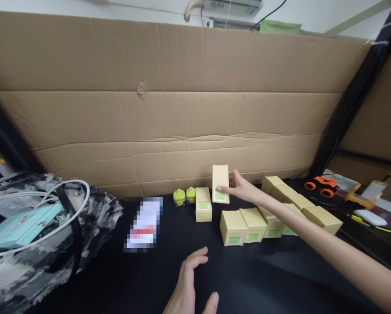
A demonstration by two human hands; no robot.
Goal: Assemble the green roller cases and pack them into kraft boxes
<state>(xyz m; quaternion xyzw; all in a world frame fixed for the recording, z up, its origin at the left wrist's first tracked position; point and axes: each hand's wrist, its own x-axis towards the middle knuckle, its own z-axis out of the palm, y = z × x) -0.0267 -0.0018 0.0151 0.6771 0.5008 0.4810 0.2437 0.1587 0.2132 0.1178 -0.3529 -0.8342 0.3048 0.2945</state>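
Note:
My right hand grips a small tan cardboard box with a green label, thumb on its front and fingers at its right side. The box is held up behind the row on the black table. Just left of it stands another tan box with a green label. Beside that are two small yellow-green toys with loops on top. Near the front edge of the view my left hand is open and holds nothing, fingers curved and thumb apart. Several more tan boxes stand in a row under my right forearm.
A tall cardboard panel closes off the back. At left lie a black-and-white fluffy item, a white cable and a pixelated sheet. An orange toy truck and a yellow cable lie at right.

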